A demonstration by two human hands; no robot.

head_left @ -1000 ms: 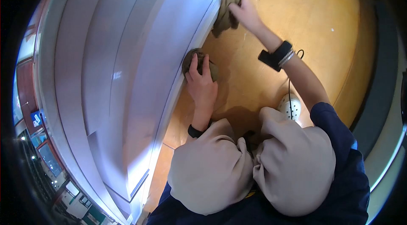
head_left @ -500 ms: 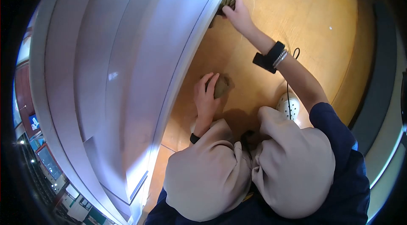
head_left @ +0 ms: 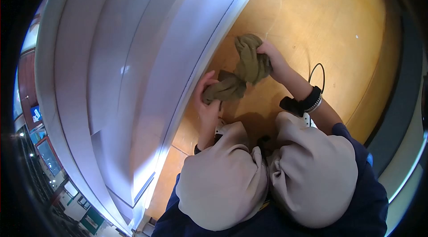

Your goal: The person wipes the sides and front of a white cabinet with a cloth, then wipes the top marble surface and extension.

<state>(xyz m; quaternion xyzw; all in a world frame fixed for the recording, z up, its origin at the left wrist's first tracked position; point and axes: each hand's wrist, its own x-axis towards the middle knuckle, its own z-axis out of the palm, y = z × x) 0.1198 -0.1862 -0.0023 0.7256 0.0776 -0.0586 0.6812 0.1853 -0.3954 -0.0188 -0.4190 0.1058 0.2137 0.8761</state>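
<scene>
Head view, far left: a small blue sign is showing a white mark too small to read. Pale panels are filling much of the left half. Left of centre, the left hand is clasping an olive cloth, fingers and thumb curling around it, and is now sitting nearer the panel edge than half a second ago. A second olive cloth is meeting it above centre, touching or overlapping; which, one cannot tell. The right hand is pinching this one's right side, no longer reaching to the panel edge at the top of the frame. Clothed knees are blocking the lower middle, partly hiding a white shoe. Farther right, a black cable is looping over the wooden floor.
</scene>
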